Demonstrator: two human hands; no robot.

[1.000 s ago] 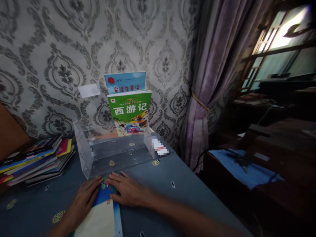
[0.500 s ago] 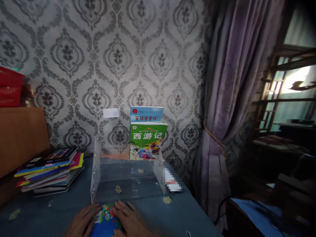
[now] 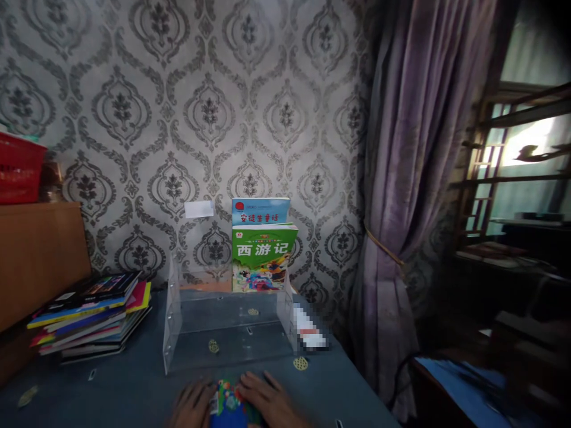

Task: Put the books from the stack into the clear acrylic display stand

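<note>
At the bottom edge of the view, a blue book (image 3: 229, 411) with a colourful picture and a pale label lies between my hands. My left hand (image 3: 193, 404) grips its left side, and my right hand (image 3: 270, 399) has its fingers over the right side. The near part of the book is cut off by the frame. Just beyond them stands a clear acrylic book rack (image 3: 172, 315) with tiered sides. At its back right, a green book (image 3: 263, 261) stands upright in front of a light-blue book (image 3: 261, 209).
A pile of books (image 3: 96, 318) lies on the left of the dark table (image 3: 125, 398), near a wooden cabinet (image 3: 44, 255) with a red basket (image 3: 20, 169) on top. To the right hang a purple curtain (image 3: 397, 196) and, lower down, a blue surface (image 3: 459, 386).
Both hands and the blue book have shifted to the right and slightly lower in view. The camera has tilted a little upward; the rack and standing books stay put.
</note>
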